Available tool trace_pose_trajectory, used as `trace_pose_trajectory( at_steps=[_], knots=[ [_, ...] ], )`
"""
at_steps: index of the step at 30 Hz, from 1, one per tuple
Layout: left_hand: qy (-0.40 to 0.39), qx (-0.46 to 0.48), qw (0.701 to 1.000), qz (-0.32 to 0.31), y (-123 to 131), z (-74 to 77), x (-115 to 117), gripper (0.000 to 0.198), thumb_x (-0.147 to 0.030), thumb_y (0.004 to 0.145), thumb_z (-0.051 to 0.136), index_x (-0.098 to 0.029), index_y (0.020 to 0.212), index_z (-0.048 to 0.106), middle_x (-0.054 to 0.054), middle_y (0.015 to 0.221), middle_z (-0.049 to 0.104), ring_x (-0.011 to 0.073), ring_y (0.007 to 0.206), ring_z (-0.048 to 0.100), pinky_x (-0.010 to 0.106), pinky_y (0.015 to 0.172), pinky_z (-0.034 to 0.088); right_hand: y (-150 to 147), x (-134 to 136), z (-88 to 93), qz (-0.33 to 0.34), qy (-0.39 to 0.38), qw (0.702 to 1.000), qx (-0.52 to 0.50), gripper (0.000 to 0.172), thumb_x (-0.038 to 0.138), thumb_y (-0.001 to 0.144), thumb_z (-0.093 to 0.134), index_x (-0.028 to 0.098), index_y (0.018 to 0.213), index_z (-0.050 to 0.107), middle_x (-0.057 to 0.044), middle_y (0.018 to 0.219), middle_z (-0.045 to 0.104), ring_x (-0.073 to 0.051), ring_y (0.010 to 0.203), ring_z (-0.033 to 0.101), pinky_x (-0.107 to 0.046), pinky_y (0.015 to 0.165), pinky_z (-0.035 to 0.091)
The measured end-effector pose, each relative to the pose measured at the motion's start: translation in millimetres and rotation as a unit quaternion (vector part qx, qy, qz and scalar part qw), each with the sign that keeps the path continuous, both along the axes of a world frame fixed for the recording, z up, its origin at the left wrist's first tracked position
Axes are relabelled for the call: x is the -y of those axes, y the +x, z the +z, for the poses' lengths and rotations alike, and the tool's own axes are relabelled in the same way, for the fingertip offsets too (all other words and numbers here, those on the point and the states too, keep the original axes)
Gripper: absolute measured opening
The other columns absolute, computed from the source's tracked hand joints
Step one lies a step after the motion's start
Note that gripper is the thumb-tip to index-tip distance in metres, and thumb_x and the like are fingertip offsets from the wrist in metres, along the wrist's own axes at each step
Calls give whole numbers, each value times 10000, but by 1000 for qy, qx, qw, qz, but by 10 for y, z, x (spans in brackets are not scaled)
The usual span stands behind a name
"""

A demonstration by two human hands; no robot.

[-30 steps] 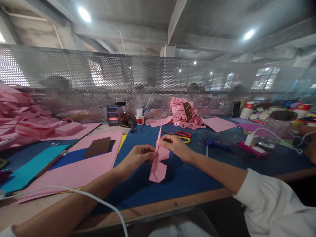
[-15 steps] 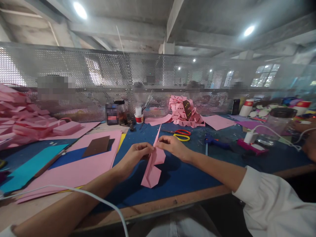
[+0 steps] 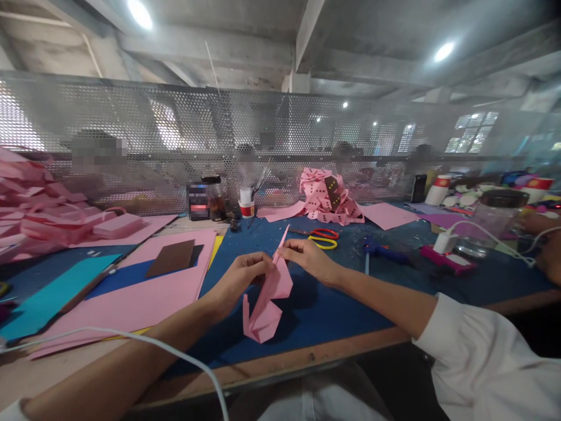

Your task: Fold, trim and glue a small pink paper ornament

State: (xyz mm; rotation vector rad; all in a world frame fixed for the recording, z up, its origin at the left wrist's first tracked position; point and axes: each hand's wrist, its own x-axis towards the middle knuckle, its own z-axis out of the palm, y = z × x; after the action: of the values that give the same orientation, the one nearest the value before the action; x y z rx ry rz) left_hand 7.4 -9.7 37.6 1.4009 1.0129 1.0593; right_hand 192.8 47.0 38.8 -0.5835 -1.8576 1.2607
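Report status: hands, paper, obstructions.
Left hand and right hand both pinch folded pink paper. Paper over blue mat. Scissors lie beyond, apart.

Nothing is reading legibly here: label on the dark container [image 3: 198,202] is coming through blurred, print on the red-banded cup [image 3: 246,209] too small.

This is a paper-craft workshop: past my fingers [image 3: 256,266] the surface [image 3: 333,307] carries scissors [image 3: 323,238], a glue gun [image 3: 380,250] and heaped pink cut-outs [image 3: 328,199] before a perforated metal screen [image 3: 263,134].
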Motion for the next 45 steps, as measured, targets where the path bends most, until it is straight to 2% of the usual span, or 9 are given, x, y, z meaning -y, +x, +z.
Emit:
trace_pose_trajectory(
  at_steps=[11, 17, 21, 25, 29, 34, 39, 45],
  knots=[
    [-1, 0, 1000, 31, 12, -33, -31, 168, -279, 725, 641, -164, 656, 540, -50, 588, 460, 87, 531, 415, 208, 525, 297, 19, 25, 22, 16, 24, 999, 16, 412, 511, 894, 549, 132, 823, 696, -21, 742, 630, -148, 742, 573, -282, 765, 449],
    [18, -9, 999, 46, 0, -38, -22, 156, -256, 741, 616, -163, 648, 533, -46, 596, 475, 93, 566, 437, 208, 552, 328, 5, 38, 13, 13, 31, 999, 24, 347, 468, 849, 624, 131, 885, 694, -20, 800, 642, -142, 753, 582, -268, 748, 458],
    [58, -37, 996, 56, 6, -28, -7, 147, -252, 752, 596, -160, 646, 552, -39, 600, 496, 101, 587, 444, 217, 571, 325, -13, 49, 3, -4, 47, 998, 43, 334, 442, 807, 678, 122, 899, 673, -34, 843, 664, -152, 790, 591, -279, 769, 465],
    [108, -85, 988, 77, 26, -11, 9, 184, -257, 754, 588, -162, 603, 544, -30, 591, 514, 114, 605, 450, 231, 593, 324, -19, 77, 8, -38, 107, 991, 77, 299, 409, 804, 687, 117, 866, 671, -44, 836, 678, -160, 788, 601, -276, 746, 470],
    [105, -90, 987, 83, 33, -18, 5, 187, -278, 751, 599, -164, 608, 559, -29, 584, 525, 118, 593, 453, 236, 585, 325, -12, 114, 4, -92, 175, 975, 97, 211, 344, 821, 672, 133, 827, 676, -38, 800, 682, -158, 761, 610, -267, 722, 470],
    [105, -75, 989, 73, 23, -41, -25, 199, -313, 760, 618, -160, 634, 603, -24, 603, 546, 122, 601, 484, 239, 603, 358, -5, 125, 11, -119, 258, 953, 108, 117, 271, 843, 635, 163, 812, 668, -33, 812, 679, -154, 759, 613, -272, 734, 466],
    [66, -65, 993, 72, 34, -23, -41, 238, -377, 742, 660, -145, 690, 656, -13, 625, 581, 131, 604, 517, 246, 605, 394, -9, 95, 21, -153, 330, 923, 130, 91, 228, 847, 627, 174, 778, 647, -24, 793, 674, -154, 770, 606, -302, 812, 433],
    [58, -67, 993, 72, 50, -16, -30, 251, -390, 731, 684, -144, 681, 673, -16, 614, 587, 121, 590, 511, 232, 595, 398, 2, 87, -3, -188, 434, 865, 165, 64, 205, 863, 609, 181, 805, 617, -4, 801, 665, -149, 816, 597, -351, 956, 354]
  ],
)
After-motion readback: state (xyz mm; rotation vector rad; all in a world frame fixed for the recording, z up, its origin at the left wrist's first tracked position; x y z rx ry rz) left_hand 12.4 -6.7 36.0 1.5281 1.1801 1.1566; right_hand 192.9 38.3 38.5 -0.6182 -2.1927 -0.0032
